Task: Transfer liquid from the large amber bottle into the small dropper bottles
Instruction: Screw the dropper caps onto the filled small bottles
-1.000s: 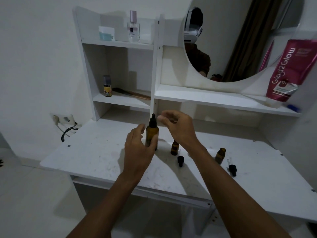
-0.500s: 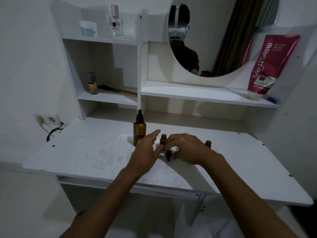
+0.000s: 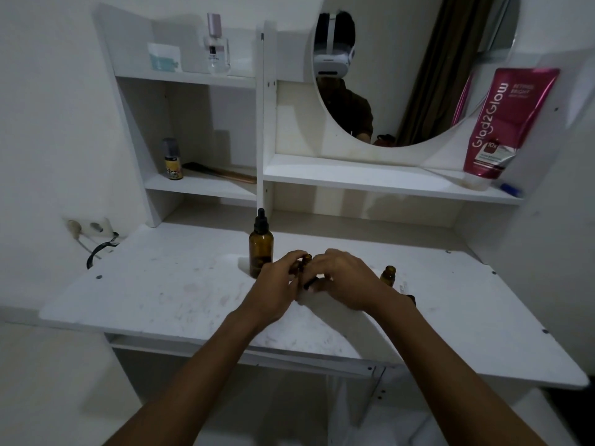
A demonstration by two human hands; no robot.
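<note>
The tall amber glass dropper bottle (image 3: 260,252) stands capped on the white table (image 3: 161,284), just beside the left hand (image 3: 277,284), which grips a small amber bottle (image 3: 306,259). The right hand (image 3: 347,281) curls over a black dropper cap (image 3: 310,282); whether it pinches the cap I cannot tell.

Dim, flat, cool light, source not visible. Soft shadows pool under the shelves (image 3: 199,185) and below the desk (image 3: 161,294). Wide-angle lens bows the uprights outward at the edges. Fingers (image 3: 291,259) slightly smeared. Pink tube (image 3: 502,123) label sharp, faint sheen.
</note>
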